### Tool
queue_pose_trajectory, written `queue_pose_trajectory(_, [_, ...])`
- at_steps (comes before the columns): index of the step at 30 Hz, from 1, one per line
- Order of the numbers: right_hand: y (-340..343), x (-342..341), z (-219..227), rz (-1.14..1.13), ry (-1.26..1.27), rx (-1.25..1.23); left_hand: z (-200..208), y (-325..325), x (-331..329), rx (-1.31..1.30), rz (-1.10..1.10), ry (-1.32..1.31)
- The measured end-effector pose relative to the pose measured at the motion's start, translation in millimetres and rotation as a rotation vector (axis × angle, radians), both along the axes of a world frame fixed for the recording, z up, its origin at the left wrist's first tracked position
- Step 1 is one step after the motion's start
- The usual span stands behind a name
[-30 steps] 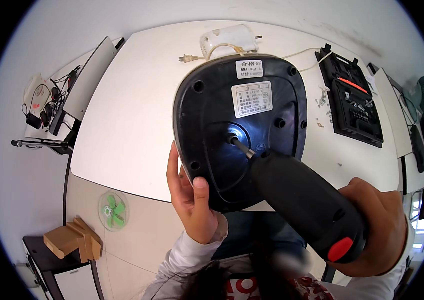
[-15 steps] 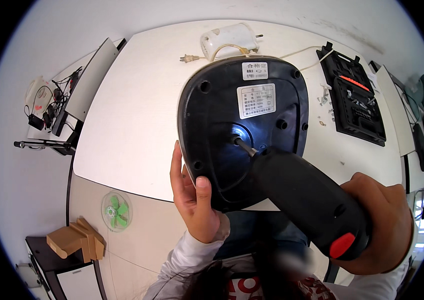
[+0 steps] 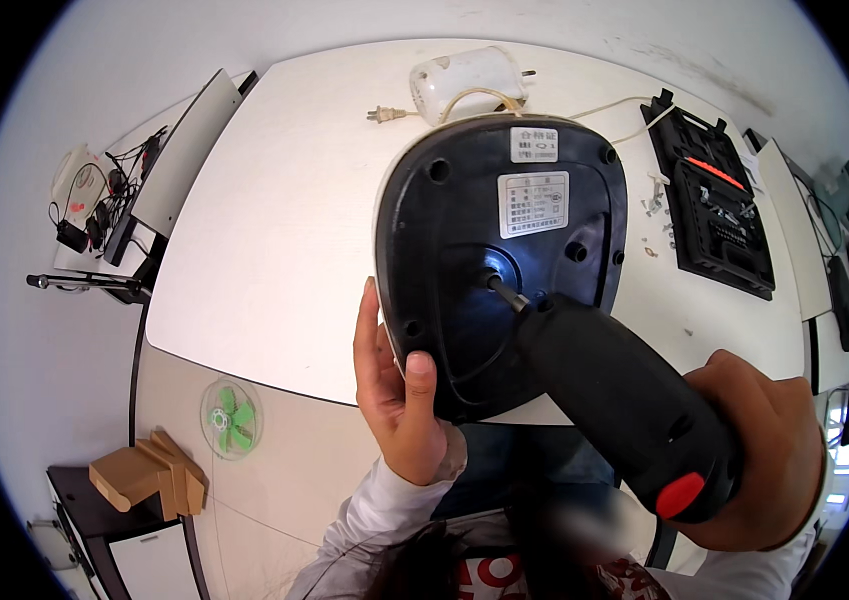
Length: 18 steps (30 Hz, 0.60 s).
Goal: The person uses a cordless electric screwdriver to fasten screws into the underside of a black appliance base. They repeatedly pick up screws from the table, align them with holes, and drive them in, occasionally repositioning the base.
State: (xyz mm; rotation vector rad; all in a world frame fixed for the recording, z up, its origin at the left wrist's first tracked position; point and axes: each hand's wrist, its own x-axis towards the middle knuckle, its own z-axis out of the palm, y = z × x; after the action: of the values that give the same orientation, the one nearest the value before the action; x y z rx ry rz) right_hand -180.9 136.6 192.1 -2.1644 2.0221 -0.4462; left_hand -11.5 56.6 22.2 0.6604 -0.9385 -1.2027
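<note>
My left hand (image 3: 403, 405) grips the lower left edge of a rounded black plastic appliance base (image 3: 445, 230), its thumb on the underside and its fingers behind. The base is tipped up with its underside facing me, showing two white labels and several round holes. My right hand (image 3: 770, 440) is wrapped round the black cordless screwdriver (image 3: 625, 390), which has a red button. Its metal bit (image 3: 510, 293) reaches into the recessed hole near the base's middle, where a light shines. The tip inside the hole is hidden.
Behind the base, a white plastic housing (image 3: 470, 80) with a cord and plug (image 3: 390, 114) lies on the white table (image 3: 255, 220). An open black tool case (image 3: 720, 215) is at the right, beside small loose screws (image 3: 657, 200). A green-bladed fan (image 3: 231, 420) and cardboard boxes (image 3: 145, 475) are at lower left.
The base and the screwdriver's bit end have shifted slightly right in the picture. My left hand has moved right with the base. Both grips look the same, and the bit remains in the hole.
</note>
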Motion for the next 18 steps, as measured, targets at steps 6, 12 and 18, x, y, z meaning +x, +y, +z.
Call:
queue_pose_trajectory(6, [-5.2, 0.6, -1.1, 0.065, 0.069, -0.040, -4.4, -0.1, 4.0, -0.029, 0.015, -0.029])
queue_pose_trajectory(12, [-3.6, 6.0, 1.8, 0.066, 0.166, -0.057, -0.4, -3.5, 2.6, -0.031, 0.009, -0.035])
queue_pose_trajectory(18, [-3.7, 2.0, 2.7, 0.085, 0.160, -0.129, -3.4, -3.0, 3.0, -0.068, 0.034, -0.067])
